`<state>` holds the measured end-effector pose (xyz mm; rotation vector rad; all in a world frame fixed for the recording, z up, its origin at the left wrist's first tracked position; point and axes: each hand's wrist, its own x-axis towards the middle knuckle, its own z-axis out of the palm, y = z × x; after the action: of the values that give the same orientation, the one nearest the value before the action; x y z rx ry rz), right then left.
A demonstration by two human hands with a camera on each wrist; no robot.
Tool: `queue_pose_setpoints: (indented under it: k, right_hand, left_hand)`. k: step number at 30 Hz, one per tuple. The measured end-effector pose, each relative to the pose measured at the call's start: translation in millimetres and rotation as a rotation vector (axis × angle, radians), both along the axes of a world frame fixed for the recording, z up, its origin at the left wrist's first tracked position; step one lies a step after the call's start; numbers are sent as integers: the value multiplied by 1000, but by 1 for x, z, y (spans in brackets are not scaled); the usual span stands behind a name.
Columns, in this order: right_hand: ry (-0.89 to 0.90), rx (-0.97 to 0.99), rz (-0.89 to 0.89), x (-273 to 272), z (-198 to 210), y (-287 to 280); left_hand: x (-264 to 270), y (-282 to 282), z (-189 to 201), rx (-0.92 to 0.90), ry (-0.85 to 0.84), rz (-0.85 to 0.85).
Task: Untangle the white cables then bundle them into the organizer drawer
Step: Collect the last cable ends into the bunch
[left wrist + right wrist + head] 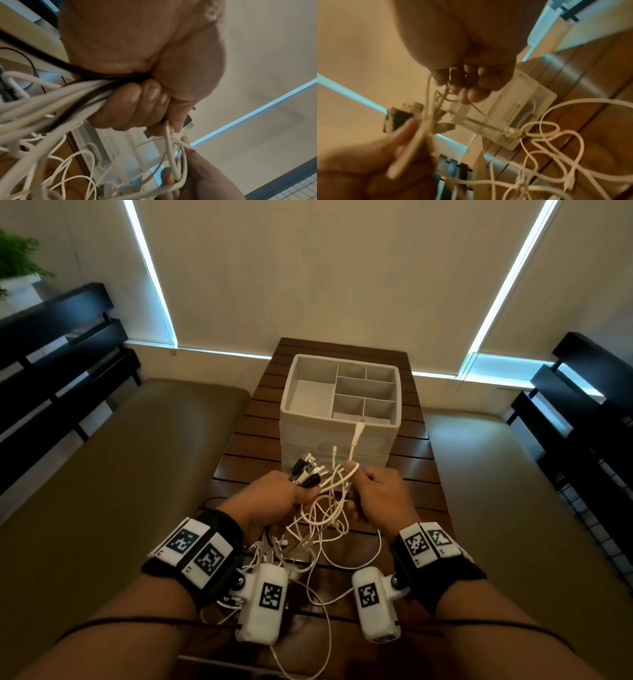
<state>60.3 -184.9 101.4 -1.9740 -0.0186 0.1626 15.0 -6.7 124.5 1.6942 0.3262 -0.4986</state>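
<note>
Grip of left hand (274,494) fisted round bunched white cables (322,518); right hand (376,491) pinches one cable loop. Organizer (342,419) just beyond on worktop (246,436).

Slatted table (407,440) — dark wood, glossy. Organizer (291,419) — matt white plastic. Cables (325,518): smooth white rubbery sheaths, some with shiny metal plugs (310,457).
</note>
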Motion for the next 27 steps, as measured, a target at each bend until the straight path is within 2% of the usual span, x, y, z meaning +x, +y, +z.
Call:
queue_pose_setpoints:
  k: [2, 6, 10, 15, 18, 22, 24, 27]
  right_hand:
    - [168, 171, 24, -1, 3, 3]
    - [215, 239, 77, 2, 0, -3]
    - [223, 179, 150, 2, 1, -7]
    - [216, -27, 270, -4, 3, -9]
    - [220, 74, 364, -7, 5, -13]
    - [234, 170, 287, -7, -1, -12]
    - [261, 129, 279, -10, 1, -11]
    - [300, -1, 245, -13, 4, -12]
  left_hand:
    - [-1, -2, -5, 6, -6, 4]
    - [-3, -3, -12, -19, -68, 121]
    - [-1, -2, -13, -99, -134, 287]
    - [-1, -2, -12, -124, -153, 297]
    - [-1, -4, -16, -169, -146, 320]
    - [-1, -9, -18, -373, -118, 389]
    - [-1, -11, -16, -454, -124, 424]
    - [1, -6, -17, -437, -116, 410]
